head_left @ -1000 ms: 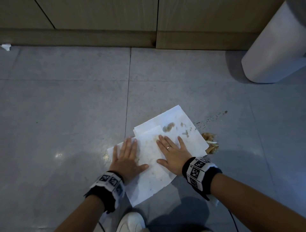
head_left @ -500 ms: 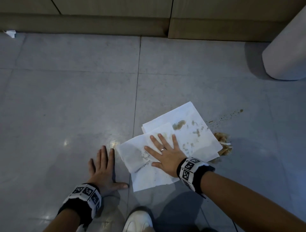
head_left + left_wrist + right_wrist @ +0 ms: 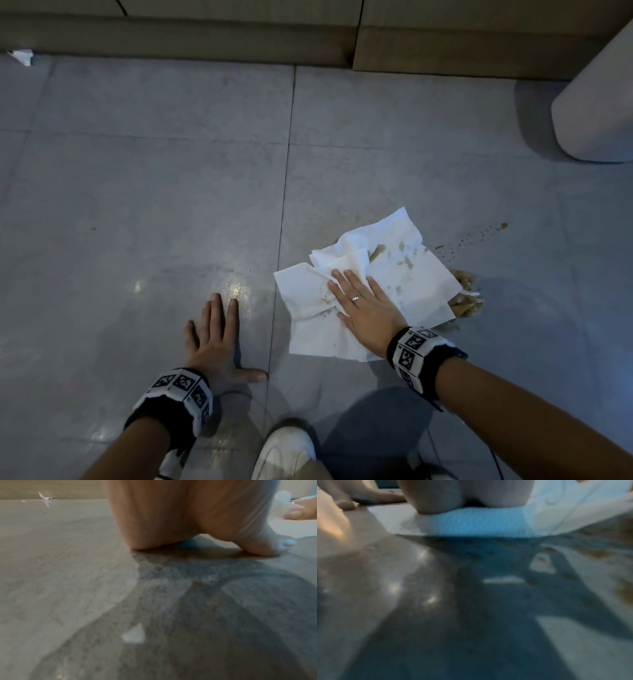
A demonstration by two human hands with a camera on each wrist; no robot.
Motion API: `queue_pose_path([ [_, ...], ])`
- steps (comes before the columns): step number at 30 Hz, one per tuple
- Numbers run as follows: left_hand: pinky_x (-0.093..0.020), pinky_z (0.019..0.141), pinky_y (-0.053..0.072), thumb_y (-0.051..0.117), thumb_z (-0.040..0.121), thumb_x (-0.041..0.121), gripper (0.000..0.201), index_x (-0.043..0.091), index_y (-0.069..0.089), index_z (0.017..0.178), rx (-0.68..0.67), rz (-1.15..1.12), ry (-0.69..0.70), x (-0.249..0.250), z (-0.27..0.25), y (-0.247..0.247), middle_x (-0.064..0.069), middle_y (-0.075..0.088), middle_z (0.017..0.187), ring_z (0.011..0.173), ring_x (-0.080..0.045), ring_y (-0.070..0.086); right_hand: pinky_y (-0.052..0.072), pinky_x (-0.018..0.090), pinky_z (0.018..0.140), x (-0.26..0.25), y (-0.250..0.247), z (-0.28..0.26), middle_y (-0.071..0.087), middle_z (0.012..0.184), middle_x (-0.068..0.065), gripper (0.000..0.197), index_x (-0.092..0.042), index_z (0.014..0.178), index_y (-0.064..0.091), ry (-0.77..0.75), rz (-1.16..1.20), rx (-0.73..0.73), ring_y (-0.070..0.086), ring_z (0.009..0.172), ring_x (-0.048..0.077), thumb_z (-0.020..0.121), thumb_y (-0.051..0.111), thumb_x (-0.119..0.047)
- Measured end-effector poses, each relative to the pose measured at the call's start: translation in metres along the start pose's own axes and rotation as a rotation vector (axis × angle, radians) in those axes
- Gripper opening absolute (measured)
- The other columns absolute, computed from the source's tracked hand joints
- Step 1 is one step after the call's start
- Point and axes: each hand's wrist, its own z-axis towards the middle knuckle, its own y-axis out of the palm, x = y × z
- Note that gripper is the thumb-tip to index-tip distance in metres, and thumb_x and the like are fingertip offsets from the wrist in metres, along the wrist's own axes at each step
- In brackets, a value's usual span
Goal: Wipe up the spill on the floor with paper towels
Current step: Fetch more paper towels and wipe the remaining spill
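Note:
White paper towels [image 3: 414,274] lie on the grey tile floor, stained with brown spots and bunched up near the middle. My right hand [image 3: 363,301] presses flat on them with straight fingers; in the right wrist view its palm sits on the towel [image 3: 471,520]. A soaked brown wad [image 3: 466,301] pokes out from under the towels' right edge. A trail of brown spill droplets [image 3: 479,234] runs up to the right. My left hand [image 3: 214,335] lies flat on bare floor left of the towels, holding nothing, its thumb [image 3: 274,545] spread out.
Wooden cabinet bases [image 3: 239,37] run along the far edge. A white bin [image 3: 596,113] stands at the back right. A scrap of paper [image 3: 21,54] lies at the far left by the cabinet. My white shoe [image 3: 284,452] is below the hands.
My left hand came off the towels and settled on bare floor to the left. My right hand pushed the towels rightward, so they bunched up around the fingers.

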Motion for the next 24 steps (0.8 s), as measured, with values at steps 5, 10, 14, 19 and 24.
queue_pose_path([
  [5, -0.053, 0.109, -0.014, 0.057, 0.057, 0.080, 0.137, 0.014, -0.048, 0.115, 0.034, -0.003, -0.008, 0.000, -0.001, 0.000, -0.006, -0.058, 0.120, 0.120, -0.022, -0.044, 0.056, 0.048, 0.076, 0.002, -0.013, -0.011, 0.056, 0.132, 0.010, 0.059, -0.016, 0.122, 0.059, 0.005, -0.054, 0.080, 0.057, 0.116, 0.030, 0.080, 0.030, -0.045],
  [10, -0.054, 0.109, -0.013, 0.057, 0.060, 0.078, 0.135, 0.015, -0.051, 0.112, 0.039, -0.001, -0.018, 0.000, -0.001, 0.001, -0.007, -0.057, 0.120, 0.121, -0.021, -0.043, 0.020, 0.075, 0.092, -0.004, -0.029, -0.010, -0.001, 0.154, 0.012, 0.086, -0.037, 0.143, 0.010, 0.082, -0.044, 0.036, 0.001, 0.138, 0.040, 0.069, 0.021, -0.080],
  [14, -0.053, 0.109, -0.013, 0.058, 0.060, 0.077, 0.136, 0.013, -0.048, 0.115, 0.048, -0.017, -0.027, 0.002, 0.000, 0.002, -0.008, -0.054, 0.124, 0.122, -0.021, -0.043, -0.013, 0.071, 0.098, 0.003, -0.010, 0.002, -0.048, 0.137, 0.008, 0.091, -0.037, 0.133, -0.032, 0.149, -0.003, -0.158, -0.034, 0.133, 0.035, 0.067, 0.008, -0.084],
  [19, -0.053, 0.109, -0.015, 0.059, 0.058, 0.078, 0.137, 0.018, -0.052, 0.111, 0.017, -0.016, -0.036, 0.001, -0.002, 0.002, -0.008, -0.056, 0.125, 0.122, -0.021, -0.044, 0.019, 0.073, 0.097, -0.003, -0.010, 0.002, 0.005, 0.155, 0.016, 0.075, -0.028, 0.145, 0.010, 0.238, 0.069, -0.284, 0.008, 0.138, 0.040, 0.084, -0.008, -0.069],
  [24, -0.052, 0.109, -0.016, 0.057, 0.056, 0.081, 0.139, 0.016, -0.051, 0.114, 0.036, -0.017, -0.036, 0.001, 0.000, 0.001, -0.007, -0.055, 0.125, 0.122, -0.021, -0.044, -0.008, 0.066, 0.106, 0.008, -0.027, -0.002, -0.047, 0.134, 0.003, 0.084, -0.036, 0.133, -0.029, 0.172, 0.209, -0.160, -0.040, 0.127, 0.029, 0.065, -0.004, -0.079],
])
